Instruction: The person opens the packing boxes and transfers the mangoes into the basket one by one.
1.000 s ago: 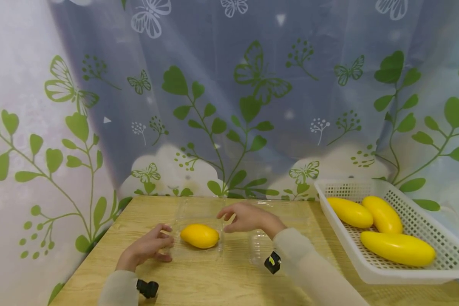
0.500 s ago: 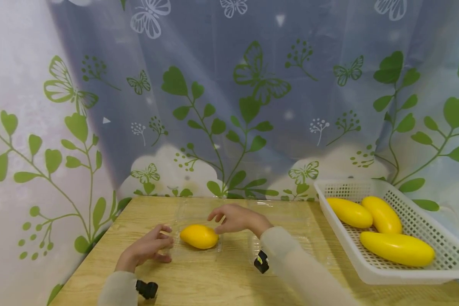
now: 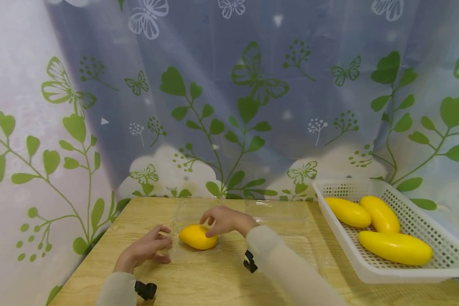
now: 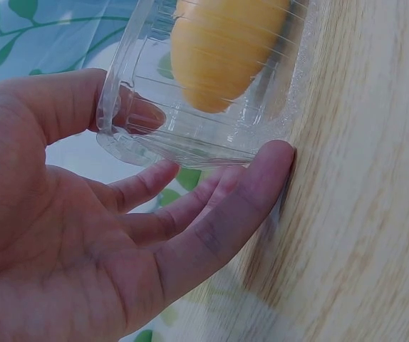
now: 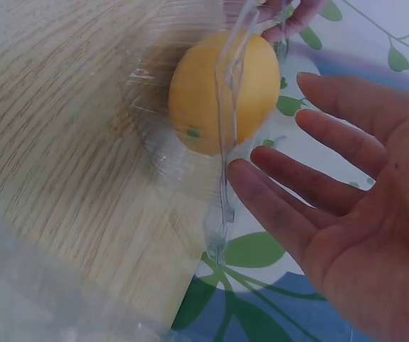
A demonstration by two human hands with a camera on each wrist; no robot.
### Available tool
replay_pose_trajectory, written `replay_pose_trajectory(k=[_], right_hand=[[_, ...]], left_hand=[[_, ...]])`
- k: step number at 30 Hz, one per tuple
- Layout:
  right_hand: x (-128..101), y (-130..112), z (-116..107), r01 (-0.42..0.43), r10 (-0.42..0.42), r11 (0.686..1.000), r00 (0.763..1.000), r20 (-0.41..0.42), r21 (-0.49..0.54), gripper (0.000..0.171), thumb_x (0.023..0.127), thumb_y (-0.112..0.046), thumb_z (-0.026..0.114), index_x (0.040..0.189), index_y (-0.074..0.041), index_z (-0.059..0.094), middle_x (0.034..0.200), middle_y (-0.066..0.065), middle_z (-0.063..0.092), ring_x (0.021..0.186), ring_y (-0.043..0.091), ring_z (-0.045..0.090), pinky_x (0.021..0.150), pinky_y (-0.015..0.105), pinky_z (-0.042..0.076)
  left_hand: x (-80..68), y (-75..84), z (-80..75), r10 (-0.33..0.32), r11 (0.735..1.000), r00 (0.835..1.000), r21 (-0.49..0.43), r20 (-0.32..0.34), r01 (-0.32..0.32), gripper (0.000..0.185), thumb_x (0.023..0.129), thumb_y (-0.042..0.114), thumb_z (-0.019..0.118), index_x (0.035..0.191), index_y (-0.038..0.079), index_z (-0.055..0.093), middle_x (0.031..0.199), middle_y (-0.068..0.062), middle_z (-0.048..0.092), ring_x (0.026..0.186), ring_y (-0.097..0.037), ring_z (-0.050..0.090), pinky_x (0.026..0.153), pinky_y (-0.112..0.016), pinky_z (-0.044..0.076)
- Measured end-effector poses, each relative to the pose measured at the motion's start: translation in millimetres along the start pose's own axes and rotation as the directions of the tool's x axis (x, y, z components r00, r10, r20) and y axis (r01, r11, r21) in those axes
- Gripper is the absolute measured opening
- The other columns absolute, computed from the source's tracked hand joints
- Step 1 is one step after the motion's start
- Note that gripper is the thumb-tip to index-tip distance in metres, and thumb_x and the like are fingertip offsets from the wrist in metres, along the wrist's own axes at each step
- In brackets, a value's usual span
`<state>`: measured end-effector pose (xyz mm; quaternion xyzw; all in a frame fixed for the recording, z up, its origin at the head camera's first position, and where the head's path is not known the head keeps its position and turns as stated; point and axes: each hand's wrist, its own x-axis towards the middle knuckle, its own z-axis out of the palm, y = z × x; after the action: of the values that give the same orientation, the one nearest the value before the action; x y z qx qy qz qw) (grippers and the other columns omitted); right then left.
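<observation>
**Mango lying crosswise in a clear clamshell tray, a hand at either end**

A yellow mango lies on its side in the left half of a clear plastic clamshell container, which sits opened flat on the wooden table, near its left rear corner. The fruit's long axis runs left to right across the table, roughly parallel to the near edge, with the right end angled slightly toward the person. In the left wrist view the mango shows through the ribbed wall of the container.

The left hand is at the container's left end. Its thumb is curled over the rim and the fingers lie underneath and alongside the wall, so it holds the tray's edge in a loose pinch.

The right hand hovers over the mango's right end, fingers bent downward with their tips at or just above the fruit; whether they touch it cannot be told. In the right wrist view the right hand is spread, fingers straight and apart, holding nothing, with the mango just beyond the fingertips behind the container's thin plastic edge.

Well apart to the right, a white perforated basket holds three more yellow mangoes. A leaf-and-butterfly curtain hangs behind the table.
</observation>
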<state>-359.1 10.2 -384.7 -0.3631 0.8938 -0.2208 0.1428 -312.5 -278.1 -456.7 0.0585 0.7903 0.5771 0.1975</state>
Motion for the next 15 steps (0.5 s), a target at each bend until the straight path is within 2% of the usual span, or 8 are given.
replay_pose_trajectory(k=[11, 15], right_hand=[[14, -10, 11, -0.059, 0.060, 0.995, 0.998, 0.016, -0.084, 0.041, 0.093, -0.023, 0.076, 0.133, -0.019, 0.067, 0.135, 0.009, 0.068, 0.124, 0.023, 0.064, 0.100, 0.035, 0.058], [18, -12, 16, -0.079, 0.081, 0.993, 0.997, 0.017, -0.084, 0.046, 0.091, -0.022, 0.078, 0.135, -0.019, 0.065, 0.136, 0.008, 0.067, 0.123, 0.022, 0.064, 0.101, 0.033, 0.057]], left_hand=[[-1.3, 0.5, 0.6, -0.010, 1.000, 1.000, -0.003, -0.021, 0.010, 0.057, 0.104, 0.016, 0.055, 0.146, -0.004, 0.022, 0.138, -0.034, 0.044, 0.117, -0.033, 0.058, 0.084, -0.044, 0.066], [-0.4, -0.1, 2.3, -0.004, 1.000, 1.000, -0.005, -0.020, 0.004, 0.057, 0.103, 0.015, 0.056, 0.146, -0.004, 0.023, 0.137, -0.034, 0.044, 0.111, -0.030, 0.060, 0.084, -0.044, 0.066]])
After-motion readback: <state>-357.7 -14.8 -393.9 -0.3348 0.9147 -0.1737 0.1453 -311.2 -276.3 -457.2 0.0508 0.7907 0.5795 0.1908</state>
